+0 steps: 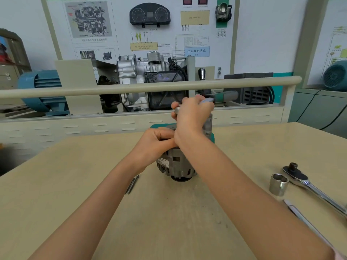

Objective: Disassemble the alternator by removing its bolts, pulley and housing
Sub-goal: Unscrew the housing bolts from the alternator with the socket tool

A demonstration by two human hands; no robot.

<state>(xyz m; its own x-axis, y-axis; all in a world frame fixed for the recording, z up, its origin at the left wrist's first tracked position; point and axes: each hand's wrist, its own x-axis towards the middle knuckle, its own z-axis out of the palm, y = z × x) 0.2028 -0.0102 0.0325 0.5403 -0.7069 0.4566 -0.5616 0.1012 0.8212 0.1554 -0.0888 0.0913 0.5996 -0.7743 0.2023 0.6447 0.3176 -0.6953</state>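
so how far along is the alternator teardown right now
Done: two long thin bolts already lie on the tan table. In hand: the left hand steadies the grey ribbed alternator while the right hand grips a slim metal tool above it. Left: the housing looks unsplit; the pulley is hidden.

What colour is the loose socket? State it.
Shiny silver socket, seen in the head view.

The alternator (175, 163) stands on end on the table, at about 12 o'clock from the viewer, its grey ribbed cast housing slotted with vents and bearing a small label on its 9 o'clock side; a dark round part shows beneath its lower end (the top is hidden). A mounting lug (208, 124) rises at its 1 o'clock edge
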